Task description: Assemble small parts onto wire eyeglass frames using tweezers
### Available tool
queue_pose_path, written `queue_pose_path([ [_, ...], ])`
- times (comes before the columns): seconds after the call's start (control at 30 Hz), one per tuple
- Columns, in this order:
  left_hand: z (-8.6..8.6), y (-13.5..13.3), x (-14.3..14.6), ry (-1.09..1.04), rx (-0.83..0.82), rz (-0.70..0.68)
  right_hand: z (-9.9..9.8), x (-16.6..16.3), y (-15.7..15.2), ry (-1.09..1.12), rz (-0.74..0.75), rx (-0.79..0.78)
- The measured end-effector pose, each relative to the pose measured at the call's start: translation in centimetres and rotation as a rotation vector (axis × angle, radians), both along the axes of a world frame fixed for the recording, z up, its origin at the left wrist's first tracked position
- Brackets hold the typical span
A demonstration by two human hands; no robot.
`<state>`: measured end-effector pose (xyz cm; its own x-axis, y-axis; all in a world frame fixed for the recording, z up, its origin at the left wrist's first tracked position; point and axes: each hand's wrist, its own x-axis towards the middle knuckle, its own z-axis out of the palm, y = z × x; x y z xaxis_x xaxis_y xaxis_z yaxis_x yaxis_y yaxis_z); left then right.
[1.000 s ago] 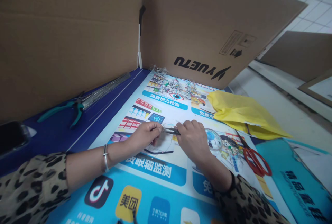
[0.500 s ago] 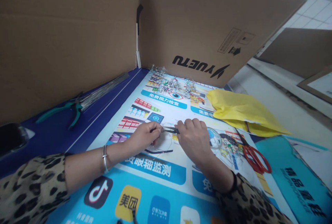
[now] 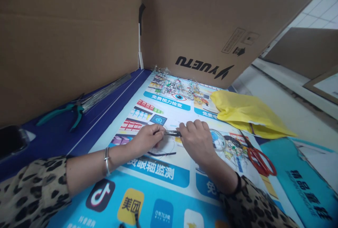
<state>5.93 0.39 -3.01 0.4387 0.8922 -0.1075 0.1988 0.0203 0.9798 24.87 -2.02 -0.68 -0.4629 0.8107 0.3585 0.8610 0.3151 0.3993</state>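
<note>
My left hand and my right hand meet over a printed poster on the table. The right hand's fingers are closed round a small dark tool whose tip points left. My left hand pinches something thin at that tip, too small to name. A fine wire loop curves on the poster just below both hands. A silver bangle sits on my left wrist.
Teal-handled pliers and a bundle of thin wires lie at left by the cardboard wall. A yellow bag, red-handled scissors and a clear dish of small parts lie to the right.
Both hands stay together at the same spot; the view shifted slightly, and the tool and fingers moved only a little.
</note>
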Motion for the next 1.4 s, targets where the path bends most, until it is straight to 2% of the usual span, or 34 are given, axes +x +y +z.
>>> queue_pose_path([
  [0.37,0.22,0.06,-0.01,-0.046,-0.024,-0.025,-0.12,0.08,0.06,0.033,0.008,-0.013],
  [0.57,0.08,0.17,-0.12,0.007,-0.008,-0.042,-0.35,0.08,0.23,0.025,0.014,-0.016],
  [0.77,0.18,0.16,-0.09,0.0,-0.035,-0.066,-0.47,0.01,0.25,0.036,-0.001,-0.079],
  [1.1,-0.74,0.47,-0.17,-0.008,-0.065,-0.109,-0.55,0.01,0.24,0.039,-0.034,-0.163],
  [1.4,-0.3,0.43,-0.31,-0.009,-0.053,-0.137,-0.4,0.06,0.23,0.065,0.002,-0.041],
])
